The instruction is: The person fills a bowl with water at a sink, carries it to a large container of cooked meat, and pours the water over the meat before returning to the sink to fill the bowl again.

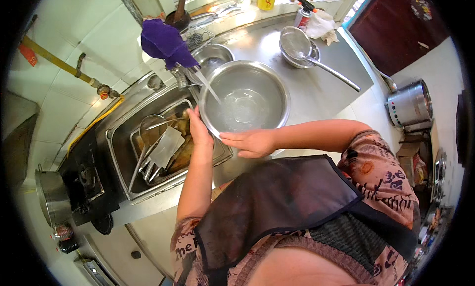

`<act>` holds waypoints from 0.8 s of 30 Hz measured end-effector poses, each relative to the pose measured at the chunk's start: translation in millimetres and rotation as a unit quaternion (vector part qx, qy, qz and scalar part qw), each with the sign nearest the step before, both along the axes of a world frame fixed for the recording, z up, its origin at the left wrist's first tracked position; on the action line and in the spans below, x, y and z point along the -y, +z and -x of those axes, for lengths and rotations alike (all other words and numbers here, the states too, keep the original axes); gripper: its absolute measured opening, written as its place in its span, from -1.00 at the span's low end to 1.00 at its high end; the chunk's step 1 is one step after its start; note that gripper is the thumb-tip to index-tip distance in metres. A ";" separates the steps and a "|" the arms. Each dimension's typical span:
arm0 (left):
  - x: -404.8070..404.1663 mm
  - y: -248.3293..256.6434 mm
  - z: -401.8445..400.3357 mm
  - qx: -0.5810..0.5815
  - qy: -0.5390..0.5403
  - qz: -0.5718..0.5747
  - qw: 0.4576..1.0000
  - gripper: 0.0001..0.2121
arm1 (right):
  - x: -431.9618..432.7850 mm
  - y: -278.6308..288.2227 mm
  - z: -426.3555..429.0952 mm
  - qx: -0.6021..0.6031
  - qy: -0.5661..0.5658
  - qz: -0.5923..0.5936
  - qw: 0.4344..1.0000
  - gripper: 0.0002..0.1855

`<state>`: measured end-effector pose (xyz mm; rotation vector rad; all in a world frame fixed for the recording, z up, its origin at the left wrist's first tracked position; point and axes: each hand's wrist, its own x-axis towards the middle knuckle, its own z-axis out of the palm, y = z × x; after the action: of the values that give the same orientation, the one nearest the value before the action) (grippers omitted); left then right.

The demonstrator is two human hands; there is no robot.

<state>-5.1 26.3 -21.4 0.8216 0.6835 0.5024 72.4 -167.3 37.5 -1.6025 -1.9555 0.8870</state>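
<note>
A large stainless steel basin (287, 96) sits before me on the metal counter, with cloudy water (256, 87) in it. From the faucet (191, 68), wrapped in purple cloth (163, 43), a stream runs into the basin's left side. My left hand (201, 130) rests along the outer left wall of the basin, fingers pointing away from me; how firmly it grips is not clear. At the near rim, my right hand (256, 143) lies with extended fingers and nothing visible in its palm.
The sink (115, 148) at left holds a strainer (150, 124), a cleaver-like blade (167, 147) and other utensils. Behind the basin stands a smaller metal bowl (222, 52). At right, a long-handled strainer (295, 43) lies on a bowl (315, 57), near a gas torch (304, 15).
</note>
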 end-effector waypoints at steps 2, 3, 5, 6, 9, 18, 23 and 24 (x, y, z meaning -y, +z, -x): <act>2.4 -8.2 -1.9 -0.053 -0.009 -0.059 0.997 -0.51 | 36.2 6.3 -8.4 0.004 0.006 0.068 0.998 -0.41; 4.4 -9.7 -4.9 -0.086 -0.021 -0.113 0.990 -0.56 | 50.3 13.2 -20.7 0.030 0.003 0.100 0.995 -0.44; 3.5 -11.0 -8.0 -0.154 -0.035 -0.225 0.962 -0.63 | 67.9 20.2 -49.6 0.064 0.004 0.141 0.988 -0.49; 4.0 -6.3 -8.8 -0.157 -0.030 -0.248 0.956 -0.63 | 71.7 21.4 -63.9 0.069 0.003 0.153 0.986 -0.50; 4.7 -3.5 -8.1 -0.177 -0.017 -0.313 0.933 -0.64 | 60.2 29.3 -96.1 0.248 -0.012 0.222 0.943 -0.52; -2.4 -24.0 -7.6 -0.242 0.008 -0.378 0.894 -0.57 | -0.6 23.1 -104.8 0.442 -0.060 0.311 0.839 -0.50; -2.4 -17.8 -7.9 -0.258 -0.018 -0.402 0.878 -0.55 | -30.2 8.4 -119.5 0.388 -0.181 -0.005 0.904 -0.33; -3.0 -20.9 -7.2 -0.270 -0.018 -0.408 0.872 -0.54 | -41.3 6.2 -121.2 0.383 -0.164 -0.036 0.908 -0.31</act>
<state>2.1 29.3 -42.2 1.8180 0.9786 0.5312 193.6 -126.1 43.7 -2.3754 -2.0267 0.0198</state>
